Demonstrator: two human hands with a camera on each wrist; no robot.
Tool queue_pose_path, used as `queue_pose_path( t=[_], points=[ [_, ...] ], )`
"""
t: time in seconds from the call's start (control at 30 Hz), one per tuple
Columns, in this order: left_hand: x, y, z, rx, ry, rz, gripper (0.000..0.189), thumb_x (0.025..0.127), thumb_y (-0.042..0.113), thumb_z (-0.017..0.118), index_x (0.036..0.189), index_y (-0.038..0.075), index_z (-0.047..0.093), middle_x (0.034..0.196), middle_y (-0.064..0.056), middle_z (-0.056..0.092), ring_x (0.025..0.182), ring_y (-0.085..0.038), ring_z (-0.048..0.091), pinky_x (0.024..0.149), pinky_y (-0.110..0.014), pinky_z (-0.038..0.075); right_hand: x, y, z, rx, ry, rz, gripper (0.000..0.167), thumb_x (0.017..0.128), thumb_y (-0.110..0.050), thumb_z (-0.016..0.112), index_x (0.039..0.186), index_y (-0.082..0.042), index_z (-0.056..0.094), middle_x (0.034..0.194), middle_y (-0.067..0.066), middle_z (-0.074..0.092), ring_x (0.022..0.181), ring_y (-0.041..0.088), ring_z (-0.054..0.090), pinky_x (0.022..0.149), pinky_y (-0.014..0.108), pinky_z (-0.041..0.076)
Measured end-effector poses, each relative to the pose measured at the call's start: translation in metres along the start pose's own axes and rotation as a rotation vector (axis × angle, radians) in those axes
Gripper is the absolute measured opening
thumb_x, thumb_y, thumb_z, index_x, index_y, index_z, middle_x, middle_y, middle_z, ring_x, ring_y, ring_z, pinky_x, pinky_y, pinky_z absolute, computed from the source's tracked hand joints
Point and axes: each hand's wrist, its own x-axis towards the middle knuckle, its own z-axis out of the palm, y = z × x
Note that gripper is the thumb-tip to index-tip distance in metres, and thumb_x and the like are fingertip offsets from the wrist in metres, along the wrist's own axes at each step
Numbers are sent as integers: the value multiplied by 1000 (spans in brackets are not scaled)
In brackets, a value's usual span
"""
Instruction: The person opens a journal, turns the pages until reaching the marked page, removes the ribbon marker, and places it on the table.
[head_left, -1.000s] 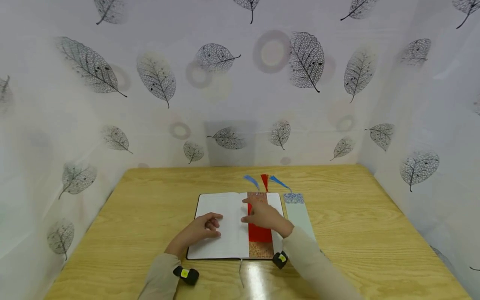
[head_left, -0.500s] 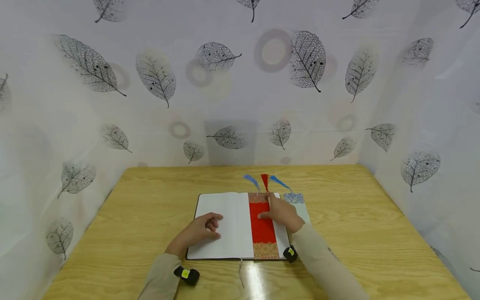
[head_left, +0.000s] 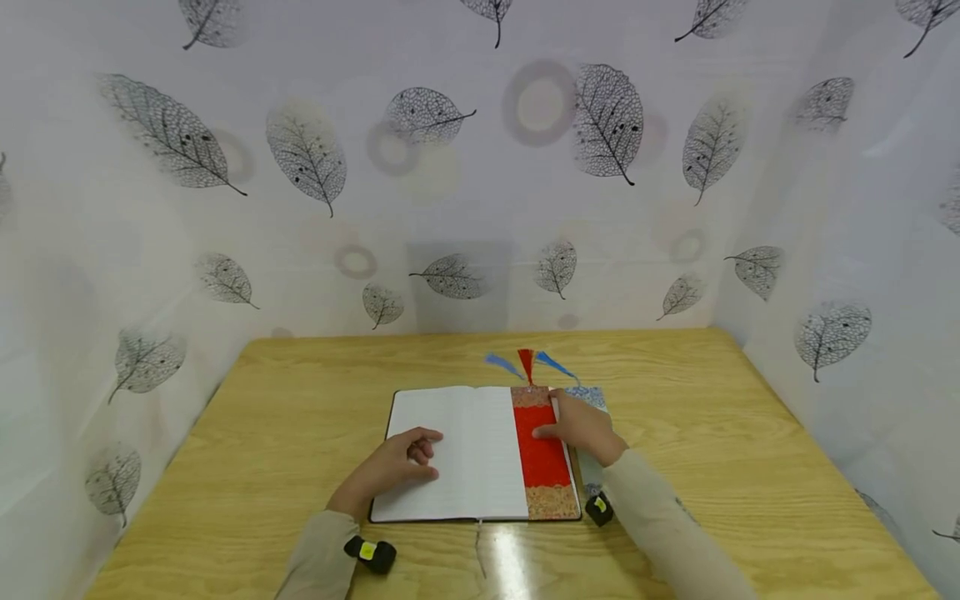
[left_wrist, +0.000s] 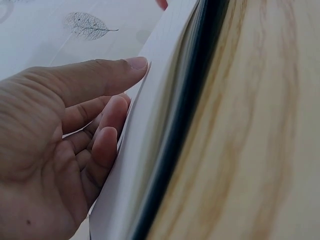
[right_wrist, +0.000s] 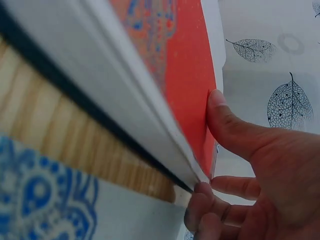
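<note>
An open notebook [head_left: 453, 458] with white pages and a dark cover lies on the table. Over its right page lies a red bookmark [head_left: 542, 450] with tan patterned ends and a red tassel [head_left: 526, 363]. My right hand [head_left: 587, 427] holds the bookmark's right side, the thumb [right_wrist: 220, 107] pressed on the red face and the other fingers curled at the notebook's edge. Across the left page, my left hand [head_left: 392, 467] rests with relaxed fingers, holding nothing; its thumb [left_wrist: 125, 70] touches the paper.
A pale bookmark [head_left: 600, 400] with blue patterned ends lies right of the notebook, partly under my right arm. Its blue tassel [head_left: 555, 364] points back. Another blue tassel [head_left: 501, 362] lies behind the notebook; its bookmark is hidden. A thin ribbon [head_left: 480, 552] hangs from the notebook's front.
The red bookmark has shifted right across the right page, and my right hand has moved right with it. My left hand stays in place.
</note>
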Motion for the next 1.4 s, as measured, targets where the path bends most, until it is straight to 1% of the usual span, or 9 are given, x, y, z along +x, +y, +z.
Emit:
queue_pose_path(
  t=[0.2,0.37,0.43,0.53,0.67,0.83,1.07,1.23,1.4],
  points=[
    [-1,0,0,0,3,-4,54,79,14,79,126,1,57,96,-6,55,86,-16,51,73,-22,43,0,6,-2,-13,-8,-10,82,79,-47,76,142,-7,43,103,8,69,83,19,64,60,36,48],
    [-1,0,0,-7,0,-3,54,79,14,79,127,1,57,96,-5,55,86,-16,51,73,-22,43,-1,9,-4,19,-18,-6,80,80,-42,76,142,-5,42,109,11,68,90,23,65,66,39,50],
    [0,0,0,-10,-1,-4,54,79,14,79,127,1,57,96,-5,55,86,-16,51,73,-22,43,-1,11,-4,50,-23,-12,79,81,-39,76,143,-3,41,106,11,68,88,21,64,68,38,50],
    [0,0,0,-10,0,-8,54,79,14,79,127,2,57,96,-5,55,85,-16,50,73,-22,43,0,15,-4,138,-33,-28,76,83,-30,76,143,-1,38,89,7,68,74,17,59,64,32,46],
    [0,0,-1,-8,2,-8,53,80,14,78,126,2,57,96,-6,55,85,-16,50,72,-22,43,0,21,-6,287,-58,-75,72,86,-17,72,144,3,35,64,5,56,53,14,46,54,27,40],
    [0,-2,0,-17,5,-7,51,80,13,78,126,2,57,96,-6,56,85,-16,51,72,-22,43,0,30,-10,425,-81,-109,64,90,-7,65,145,3,34,70,5,53,51,12,41,51,26,39],
    [0,-1,0,-13,26,-16,48,80,10,77,125,2,58,94,-6,56,84,-16,51,71,-22,43,-3,40,-21,605,-79,-139,58,94,-4,58,146,1,33,81,9,52,54,13,39,50,25,38],
    [-1,0,0,-14,31,-22,48,81,9,76,124,2,59,94,-5,56,84,-16,50,70,-21,42,-7,46,-39,697,-61,-123,60,97,-8,55,149,-1,27,87,8,53,57,12,39,53,26,39],
    [-1,1,0,-15,32,-16,47,81,9,76,124,1,59,93,-6,56,83,-16,50,70,-21,42,-6,58,-66,721,4,-81,64,98,-12,56,151,-2,23,96,9,55,62,13,46,57,27,43]
  ],
)
